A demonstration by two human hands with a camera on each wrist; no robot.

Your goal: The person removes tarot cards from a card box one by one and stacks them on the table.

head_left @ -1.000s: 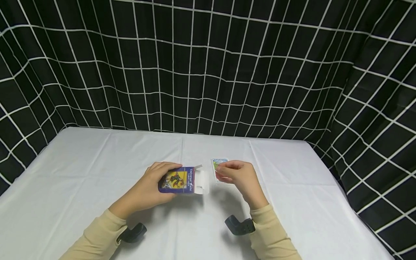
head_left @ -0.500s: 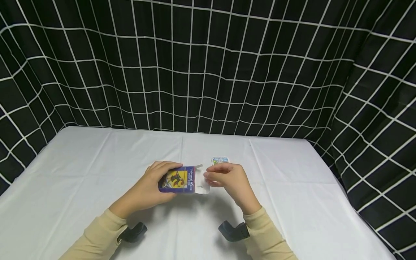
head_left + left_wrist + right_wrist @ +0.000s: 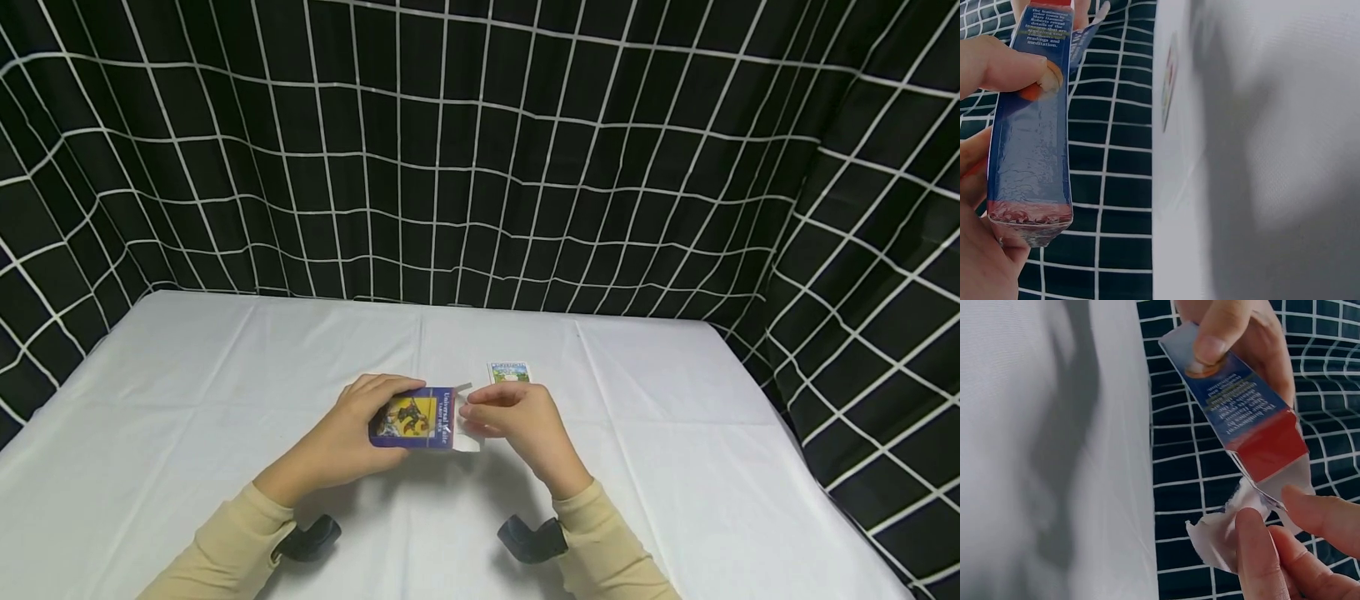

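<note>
My left hand (image 3: 347, 439) grips a blue tarot card box (image 3: 408, 417) above the table, thumb on one narrow side and fingers on the other. A yellow picture shows on its front. The box's open end, with white flaps (image 3: 1219, 537), points toward my right hand (image 3: 525, 425). There the right thumb and fingers are curled in and pinch at a flap; the right wrist view shows one flap edge rough and torn. Just beyond the right hand lies a colourful tarot card (image 3: 510, 372) on the table, partly hidden by that hand. The inside of the box is hidden.
A white cloth (image 3: 225, 400) covers the table. Behind it and along the sides hangs a black curtain (image 3: 457, 167) with a white grid. Dark straps with camera mounts (image 3: 532, 539) sit at both wrists.
My right hand has moved left and slightly down from over the tarot card to the box's open end, uncovering none of its lower part. The left hand and box have barely shifted.
</note>
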